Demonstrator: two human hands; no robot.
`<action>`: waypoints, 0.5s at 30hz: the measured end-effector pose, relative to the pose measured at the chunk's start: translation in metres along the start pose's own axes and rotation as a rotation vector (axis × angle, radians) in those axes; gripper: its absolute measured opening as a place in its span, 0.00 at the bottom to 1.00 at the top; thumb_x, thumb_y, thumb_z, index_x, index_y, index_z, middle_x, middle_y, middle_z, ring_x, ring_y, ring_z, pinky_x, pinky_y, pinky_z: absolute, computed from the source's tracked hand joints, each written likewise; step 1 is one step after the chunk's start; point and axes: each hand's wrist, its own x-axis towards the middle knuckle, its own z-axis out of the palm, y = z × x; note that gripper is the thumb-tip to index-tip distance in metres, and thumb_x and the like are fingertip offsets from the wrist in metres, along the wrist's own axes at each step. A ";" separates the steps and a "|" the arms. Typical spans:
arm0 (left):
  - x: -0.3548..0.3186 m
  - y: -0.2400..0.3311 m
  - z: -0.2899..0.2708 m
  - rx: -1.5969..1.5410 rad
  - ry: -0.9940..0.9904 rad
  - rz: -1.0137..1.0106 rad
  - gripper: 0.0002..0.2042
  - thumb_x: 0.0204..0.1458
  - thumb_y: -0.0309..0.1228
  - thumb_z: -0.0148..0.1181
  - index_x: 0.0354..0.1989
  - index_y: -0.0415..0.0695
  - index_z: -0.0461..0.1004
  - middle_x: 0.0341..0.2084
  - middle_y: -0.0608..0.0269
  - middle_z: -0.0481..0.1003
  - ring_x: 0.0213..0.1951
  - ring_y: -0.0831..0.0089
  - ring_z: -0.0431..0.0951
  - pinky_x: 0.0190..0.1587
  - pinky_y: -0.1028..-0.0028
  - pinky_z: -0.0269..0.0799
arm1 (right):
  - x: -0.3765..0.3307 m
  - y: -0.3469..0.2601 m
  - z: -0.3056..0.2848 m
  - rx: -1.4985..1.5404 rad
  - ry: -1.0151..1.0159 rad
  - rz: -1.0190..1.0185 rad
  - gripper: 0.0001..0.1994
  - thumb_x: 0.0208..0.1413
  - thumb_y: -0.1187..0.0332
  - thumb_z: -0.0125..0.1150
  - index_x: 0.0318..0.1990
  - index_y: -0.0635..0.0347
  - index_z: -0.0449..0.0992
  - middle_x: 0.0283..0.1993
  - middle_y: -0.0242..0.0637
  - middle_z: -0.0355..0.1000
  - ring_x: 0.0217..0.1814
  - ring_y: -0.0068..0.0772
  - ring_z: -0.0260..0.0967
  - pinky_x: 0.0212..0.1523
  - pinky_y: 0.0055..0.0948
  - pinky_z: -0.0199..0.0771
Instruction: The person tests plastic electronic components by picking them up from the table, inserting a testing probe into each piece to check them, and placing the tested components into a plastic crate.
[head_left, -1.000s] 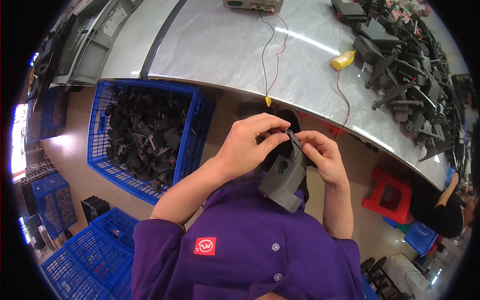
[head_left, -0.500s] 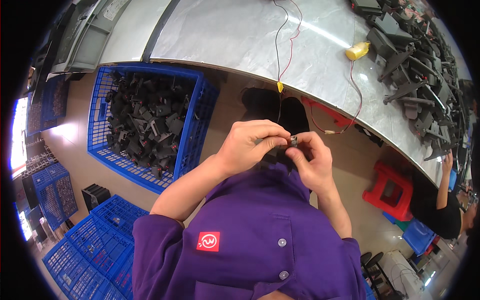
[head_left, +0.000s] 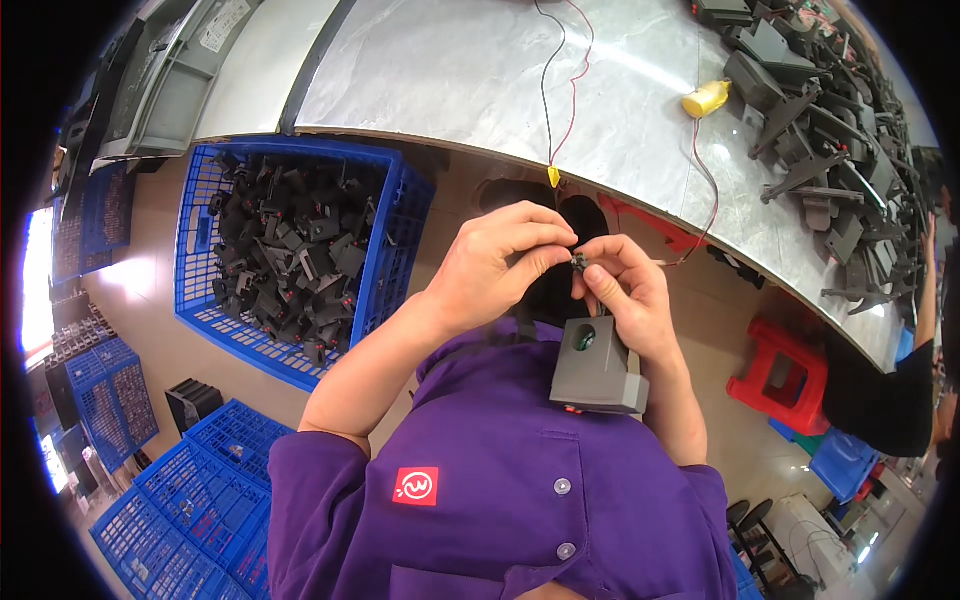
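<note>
A grey moulded plastic housing, box-shaped with a round green-tinted opening in its upper face (head_left: 597, 365), is held close in front of the chest, above a purple work shirt (head_left: 500, 500) and below the curved edge of a grey stone-patterned workbench (head_left: 440, 80). It is cradled by the right hand (head_left: 628, 300), whose palm and lower fingers are wrapped behind its upper end while thumb and forefinger are pressed together on a tiny dark part (head_left: 579, 262) at its top. The left hand (head_left: 500, 265) is brought in from the other side, its fingertips closed in a pinch on the same small part, so that both hands meet there. The housing is judged to be light, stiff and smooth enough to slip, so it is best gripped across its flat sides, as here, and not by its thin rim. The tiny part is judged fiddly and easily dropped, suited only to a fingertip pinch. Thin red and black wires (head_left: 560, 90) hang over the bench edge, ending in a yellow tip (head_left: 553, 176) just above the hands. A blue plastic crate filled with dark moulded parts (head_left: 290, 250) stands on the floor to the left.
</note>
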 end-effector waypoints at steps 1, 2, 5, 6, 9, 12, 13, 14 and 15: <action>-0.002 -0.002 0.000 0.001 0.000 -0.005 0.06 0.44 0.19 0.58 0.33 0.38 0.76 0.32 0.59 0.74 0.34 0.70 0.75 0.36 0.77 0.70 | -0.002 0.003 0.002 0.006 0.000 0.006 0.07 0.57 0.73 0.50 0.41 0.64 0.66 0.28 0.31 0.69 0.25 0.14 0.61 0.24 0.14 0.60; -0.003 -0.004 0.000 0.004 -0.023 0.025 0.06 0.44 0.20 0.58 0.32 0.37 0.75 0.31 0.59 0.74 0.33 0.69 0.75 0.34 0.76 0.70 | -0.005 0.003 0.004 0.009 -0.002 0.010 0.07 0.57 0.73 0.50 0.41 0.64 0.66 0.28 0.31 0.69 0.25 0.14 0.61 0.24 0.14 0.60; -0.007 -0.004 0.000 0.003 -0.055 0.061 0.06 0.44 0.21 0.59 0.32 0.37 0.75 0.30 0.60 0.74 0.32 0.67 0.75 0.33 0.75 0.71 | -0.010 0.006 0.013 -0.029 0.109 -0.016 0.08 0.57 0.72 0.51 0.42 0.63 0.67 0.27 0.28 0.68 0.24 0.12 0.59 0.22 0.13 0.59; -0.008 -0.003 0.000 -0.004 -0.063 0.070 0.06 0.44 0.21 0.59 0.32 0.37 0.75 0.30 0.60 0.74 0.32 0.67 0.75 0.33 0.75 0.71 | -0.012 0.006 0.013 -0.027 0.109 -0.017 0.08 0.57 0.72 0.51 0.42 0.63 0.67 0.27 0.28 0.68 0.24 0.12 0.59 0.22 0.13 0.59; -0.013 -0.008 -0.002 0.016 -0.051 0.061 0.06 0.43 0.21 0.60 0.31 0.37 0.75 0.30 0.59 0.74 0.32 0.67 0.75 0.33 0.74 0.71 | -0.011 0.005 0.014 -0.100 0.098 -0.048 0.08 0.56 0.73 0.51 0.43 0.63 0.67 0.29 0.28 0.66 0.23 0.11 0.59 0.21 0.13 0.59; -0.016 -0.006 0.000 0.030 0.005 0.108 0.07 0.41 0.20 0.61 0.31 0.37 0.75 0.30 0.59 0.75 0.32 0.66 0.75 0.34 0.74 0.71 | -0.013 0.005 0.016 -0.163 0.100 -0.117 0.09 0.56 0.74 0.50 0.44 0.63 0.68 0.33 0.29 0.64 0.21 0.11 0.58 0.21 0.13 0.60; -0.015 -0.004 0.001 0.031 0.006 0.109 0.07 0.41 0.20 0.61 0.31 0.37 0.75 0.30 0.59 0.75 0.32 0.66 0.75 0.34 0.74 0.71 | -0.014 0.005 0.017 -0.174 0.098 -0.148 0.09 0.56 0.75 0.50 0.44 0.63 0.68 0.35 0.30 0.64 0.21 0.12 0.58 0.21 0.13 0.61; -0.015 -0.003 0.001 0.034 0.021 0.123 0.08 0.40 0.20 0.62 0.31 0.37 0.75 0.30 0.59 0.75 0.32 0.66 0.75 0.34 0.74 0.71 | -0.015 0.005 0.018 -0.185 0.095 -0.179 0.09 0.55 0.75 0.50 0.44 0.63 0.68 0.37 0.31 0.63 0.21 0.12 0.58 0.22 0.13 0.61; -0.014 -0.002 0.001 0.036 0.037 0.138 0.08 0.39 0.20 0.63 0.31 0.36 0.75 0.30 0.58 0.75 0.32 0.65 0.75 0.34 0.74 0.71 | -0.015 0.005 0.017 -0.185 0.095 -0.180 0.09 0.55 0.75 0.50 0.44 0.63 0.68 0.37 0.31 0.63 0.21 0.12 0.58 0.22 0.13 0.61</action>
